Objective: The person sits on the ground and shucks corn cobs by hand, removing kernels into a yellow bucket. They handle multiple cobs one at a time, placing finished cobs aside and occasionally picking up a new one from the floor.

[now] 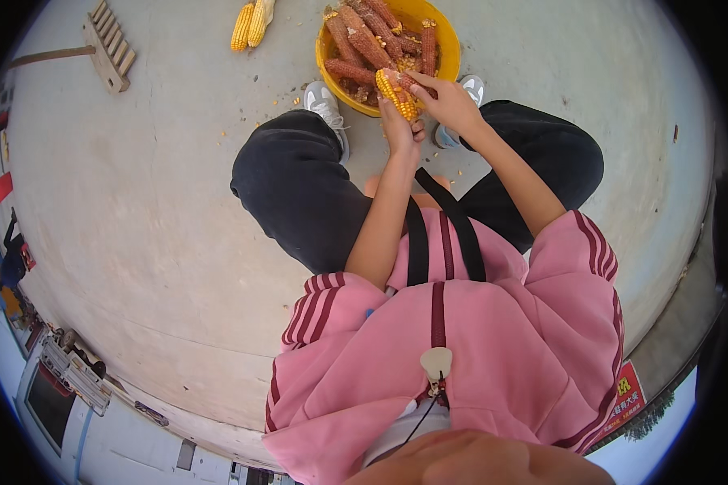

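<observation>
My left hand (402, 127) grips a partly shelled ear of corn (395, 97) over the near rim of a yellow tub (454, 54). Yellow kernels cover one side of the ear, and its other side is bare and reddish. My right hand (452, 104) holds a bare red corn cob (409, 81) against the upper part of that ear; the fingers hide some of this cob. Inside the tub lies a heap of stripped red cobs (364, 37), a few with kernels still attached. Loose kernels and chaff show between them.
Two yellow ears of corn (250, 25), one with pale husk, lie on the concrete floor (176, 182) left of the tub. A wooden rake (106, 51) rests farther left. My shoes (326, 106) flank the tub, and scattered kernels dot the ground. A vehicle (67, 370) stands at lower left.
</observation>
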Tool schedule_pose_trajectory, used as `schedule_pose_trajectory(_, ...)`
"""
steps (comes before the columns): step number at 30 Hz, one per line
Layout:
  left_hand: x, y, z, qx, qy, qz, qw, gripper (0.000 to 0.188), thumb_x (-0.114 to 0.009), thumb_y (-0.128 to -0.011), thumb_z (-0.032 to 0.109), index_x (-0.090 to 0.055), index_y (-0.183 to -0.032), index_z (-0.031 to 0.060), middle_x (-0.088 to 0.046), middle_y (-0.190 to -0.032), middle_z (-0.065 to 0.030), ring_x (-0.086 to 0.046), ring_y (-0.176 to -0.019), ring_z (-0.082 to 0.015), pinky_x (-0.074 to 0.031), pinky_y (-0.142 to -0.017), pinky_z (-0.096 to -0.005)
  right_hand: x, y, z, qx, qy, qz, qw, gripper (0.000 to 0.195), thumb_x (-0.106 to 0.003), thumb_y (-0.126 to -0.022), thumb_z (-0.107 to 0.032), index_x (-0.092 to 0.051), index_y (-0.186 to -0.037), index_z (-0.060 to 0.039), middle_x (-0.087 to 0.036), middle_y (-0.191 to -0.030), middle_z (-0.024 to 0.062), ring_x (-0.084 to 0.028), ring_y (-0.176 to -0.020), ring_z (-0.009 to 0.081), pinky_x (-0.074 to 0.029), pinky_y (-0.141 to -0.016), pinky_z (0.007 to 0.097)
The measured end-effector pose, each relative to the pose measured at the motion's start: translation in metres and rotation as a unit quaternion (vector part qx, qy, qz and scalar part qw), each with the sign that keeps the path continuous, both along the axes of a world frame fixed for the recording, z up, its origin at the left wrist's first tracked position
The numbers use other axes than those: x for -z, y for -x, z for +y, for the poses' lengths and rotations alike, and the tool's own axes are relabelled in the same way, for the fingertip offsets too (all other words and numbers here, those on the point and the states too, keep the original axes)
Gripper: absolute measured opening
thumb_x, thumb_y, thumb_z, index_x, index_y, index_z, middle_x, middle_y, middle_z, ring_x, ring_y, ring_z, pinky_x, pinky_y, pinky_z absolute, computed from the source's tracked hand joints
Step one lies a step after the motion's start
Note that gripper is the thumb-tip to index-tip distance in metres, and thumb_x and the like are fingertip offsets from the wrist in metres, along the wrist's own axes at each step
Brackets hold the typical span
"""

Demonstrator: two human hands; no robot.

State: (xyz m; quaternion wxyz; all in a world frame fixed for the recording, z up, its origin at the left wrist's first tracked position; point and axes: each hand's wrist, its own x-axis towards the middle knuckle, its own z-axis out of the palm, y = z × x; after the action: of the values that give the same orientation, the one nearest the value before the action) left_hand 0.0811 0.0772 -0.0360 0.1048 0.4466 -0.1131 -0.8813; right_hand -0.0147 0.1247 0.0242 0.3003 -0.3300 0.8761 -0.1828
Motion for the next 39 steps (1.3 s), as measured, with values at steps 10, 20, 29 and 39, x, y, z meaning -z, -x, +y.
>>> schedule_pose_trajectory(10,-0.009,0.001,0.003,0.043,0.055,-0.034,0.997,0.042,-0.021,-0.095,0.041,-0.018,-0.135,0.0271,-0.046,-0.072,-0.0024,-0.034,-0.040,-0.0077,-0.023,-0.033,-0.0186,0.020,-0.004,-0.002,-0.027,-0.040,0.052,0.997,0.034,-0.049,-0.086,-0.038,-0.058,-0.116,-0.0239,-0.064,-0.080,0.0169,-0.062,-0.073,0.0339,-0.051,-0.064,0.0419)
schedule_pose_trajectory(20,0.008,-0.002,0.003,0.032,0.024,-0.044,0.998,0.043,-0.020,-0.095,0.039,-0.018,-0.136,0.0265,-0.047,-0.072,-0.0033,-0.035,-0.039,-0.0085,-0.023,-0.032,-0.0197,-0.010,-0.028,0.021,-0.015,-0.013,0.009,1.000,0.035,-0.047,-0.086,-0.040,-0.058,-0.116,-0.0254,-0.065,-0.080,0.0152,-0.062,-0.074,0.0338,-0.051,-0.066,0.0419)
schedule_pose_trajectory(29,-0.003,0.003,-0.003,0.037,0.012,-0.034,0.999,0.032,-0.020,-0.094,0.043,-0.031,-0.117,0.0244,-0.047,-0.069,-0.0026,-0.026,-0.035,-0.0078,-0.018,-0.032,-0.0208,0.029,0.011,0.001,0.049,-0.012,-0.028,0.998,0.037,-0.047,-0.086,-0.041,-0.055,-0.120,-0.0272,-0.064,-0.086,0.0180,-0.062,-0.080,0.0347,-0.050,-0.070,0.0423)
schedule_pose_trajectory(39,0.004,0.002,0.004,0.043,0.024,-0.043,0.998,0.036,-0.019,-0.094,0.041,-0.028,-0.126,0.0264,-0.042,-0.063,-0.0011,-0.029,-0.036,-0.0082,-0.020,-0.034,-0.0214,0.001,-0.014,-0.004,-0.026,-0.042,0.039,0.998,0.035,-0.047,-0.086,-0.040,-0.057,-0.117,-0.0262,-0.065,-0.080,0.0161,-0.062,-0.074,0.0347,-0.051,-0.067,0.0435)
